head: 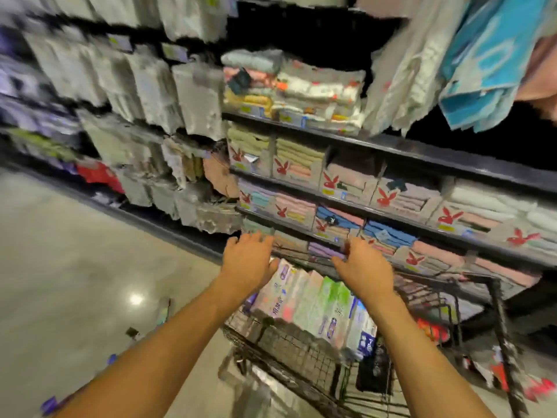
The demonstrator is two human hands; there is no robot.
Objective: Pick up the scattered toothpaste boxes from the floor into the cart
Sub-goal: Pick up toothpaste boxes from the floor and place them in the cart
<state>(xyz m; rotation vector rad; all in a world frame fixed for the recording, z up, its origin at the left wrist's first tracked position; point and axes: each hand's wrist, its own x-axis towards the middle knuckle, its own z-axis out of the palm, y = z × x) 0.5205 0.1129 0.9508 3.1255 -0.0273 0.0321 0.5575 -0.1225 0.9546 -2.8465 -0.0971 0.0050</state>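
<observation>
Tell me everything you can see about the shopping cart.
The shopping cart is dark wire mesh with a dark frame, blurred by motion. It stands on the pale floor beside the towel shelves. A row of pastel boxes stands packed inside it; the left hand and right hand reach over them.

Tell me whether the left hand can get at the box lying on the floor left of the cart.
Probably yes, with a stoop. The left hand is open and holds nothing, up over the cart; the box lies on bare floor with nothing over it.
</observation>
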